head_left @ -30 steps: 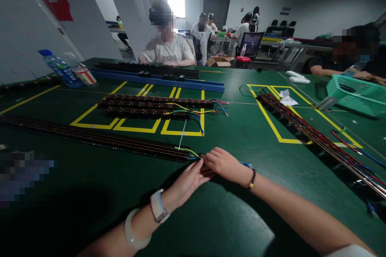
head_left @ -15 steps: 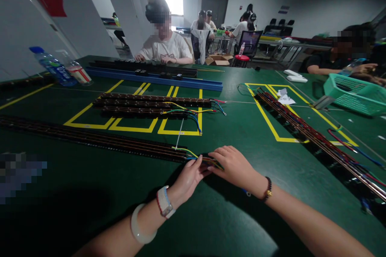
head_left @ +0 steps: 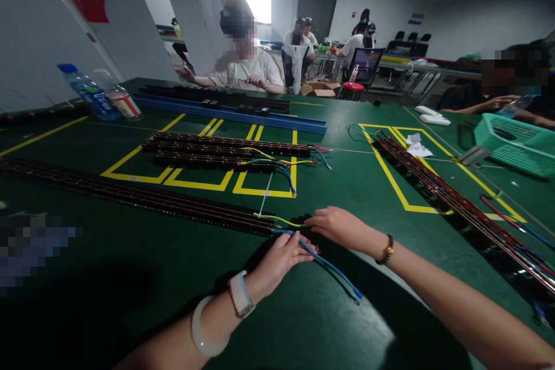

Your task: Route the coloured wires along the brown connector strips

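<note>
A long black strip (head_left: 173, 199) with copper-coloured rods runs from the left edge to the middle of the green table. Wires come out of its right end. My left hand (head_left: 284, 255) is closed on the blue wire (head_left: 332, 267), whose free end with a ring terminal hangs out to the right. My right hand (head_left: 342, 230) pinches the yellow-green wire (head_left: 284, 221) a little farther back; its tip is hidden in the fingers. A thin white cable tie (head_left: 266, 196) stands up near the strip's end.
Several shorter black strips (head_left: 217, 153) lie within yellow tape outlines behind. Another long wired strip (head_left: 455, 202) slants across the right side. A blue rail (head_left: 243, 115), bottles (head_left: 93, 95) and a green basket (head_left: 518, 141) stand farther off. A person (head_left: 247, 58) sits opposite.
My hands have moved apart. The wires, bunched between them before, are now separated: blue in the left hand, yellow-green in the right. The person opposite has raised one hand.
</note>
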`<action>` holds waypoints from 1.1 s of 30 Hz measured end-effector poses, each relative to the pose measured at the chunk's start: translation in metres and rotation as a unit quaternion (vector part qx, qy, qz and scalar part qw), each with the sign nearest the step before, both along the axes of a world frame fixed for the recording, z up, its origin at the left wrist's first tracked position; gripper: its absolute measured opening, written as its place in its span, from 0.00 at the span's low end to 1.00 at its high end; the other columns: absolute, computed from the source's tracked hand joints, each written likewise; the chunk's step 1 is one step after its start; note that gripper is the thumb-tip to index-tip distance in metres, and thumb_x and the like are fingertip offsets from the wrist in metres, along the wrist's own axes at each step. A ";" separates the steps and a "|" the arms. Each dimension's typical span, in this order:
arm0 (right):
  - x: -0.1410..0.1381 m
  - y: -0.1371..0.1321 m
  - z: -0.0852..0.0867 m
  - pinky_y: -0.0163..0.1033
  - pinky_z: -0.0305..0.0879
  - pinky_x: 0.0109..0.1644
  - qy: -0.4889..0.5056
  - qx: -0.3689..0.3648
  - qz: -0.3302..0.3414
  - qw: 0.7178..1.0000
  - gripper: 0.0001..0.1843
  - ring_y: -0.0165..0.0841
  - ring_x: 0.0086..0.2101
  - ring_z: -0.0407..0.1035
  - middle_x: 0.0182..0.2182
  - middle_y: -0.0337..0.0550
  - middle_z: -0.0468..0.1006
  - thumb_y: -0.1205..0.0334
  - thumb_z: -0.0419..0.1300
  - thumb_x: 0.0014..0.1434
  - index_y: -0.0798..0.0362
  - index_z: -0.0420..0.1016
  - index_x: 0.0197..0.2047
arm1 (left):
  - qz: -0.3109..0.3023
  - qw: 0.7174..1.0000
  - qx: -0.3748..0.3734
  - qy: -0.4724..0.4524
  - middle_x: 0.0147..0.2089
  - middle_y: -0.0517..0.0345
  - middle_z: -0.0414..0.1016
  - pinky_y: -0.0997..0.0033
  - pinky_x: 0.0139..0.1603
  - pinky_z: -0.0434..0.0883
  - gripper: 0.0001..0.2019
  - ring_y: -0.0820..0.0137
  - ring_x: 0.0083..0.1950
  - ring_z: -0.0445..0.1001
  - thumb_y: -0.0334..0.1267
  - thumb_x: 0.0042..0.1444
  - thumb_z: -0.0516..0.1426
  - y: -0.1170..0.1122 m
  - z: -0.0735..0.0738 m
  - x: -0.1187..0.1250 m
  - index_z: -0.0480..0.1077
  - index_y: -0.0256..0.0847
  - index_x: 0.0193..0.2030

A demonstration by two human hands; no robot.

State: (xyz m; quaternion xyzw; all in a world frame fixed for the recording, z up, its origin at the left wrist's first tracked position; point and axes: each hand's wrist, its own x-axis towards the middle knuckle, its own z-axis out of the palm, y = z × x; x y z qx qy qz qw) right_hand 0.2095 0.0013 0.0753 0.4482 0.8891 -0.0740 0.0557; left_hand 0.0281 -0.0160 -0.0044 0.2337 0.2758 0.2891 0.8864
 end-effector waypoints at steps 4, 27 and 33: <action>0.007 0.027 0.006 0.39 0.57 0.40 -0.099 0.077 0.093 0.988 0.17 0.32 0.35 0.65 0.35 0.43 0.72 0.70 0.52 0.63 0.51 0.70 0.54 | -0.011 1.000 0.020 0.012 0.36 0.49 0.70 0.66 0.42 0.69 0.13 0.68 0.38 0.74 0.41 0.61 0.52 0.000 0.003 -0.002 0.61 0.30 0.39; 0.019 0.053 0.009 0.42 0.63 0.47 -0.009 0.138 0.086 0.987 0.20 0.35 0.43 0.66 0.45 0.47 0.72 0.56 0.54 0.64 0.51 0.65 0.58 | -0.035 0.999 0.038 -0.006 0.34 0.52 0.68 0.71 0.37 0.68 0.19 0.70 0.35 0.73 0.48 0.56 0.56 0.001 -0.003 -0.004 0.60 0.30 0.40; 0.053 0.011 -0.001 0.39 0.65 0.47 0.230 0.142 -0.160 0.949 0.16 0.31 0.42 0.68 0.42 0.43 0.73 0.57 0.53 0.65 0.49 0.67 0.55 | -0.039 0.999 0.036 0.008 0.42 0.41 0.72 0.66 0.45 0.70 0.17 0.67 0.42 0.74 0.45 0.60 0.53 0.000 0.007 -0.009 0.61 0.28 0.42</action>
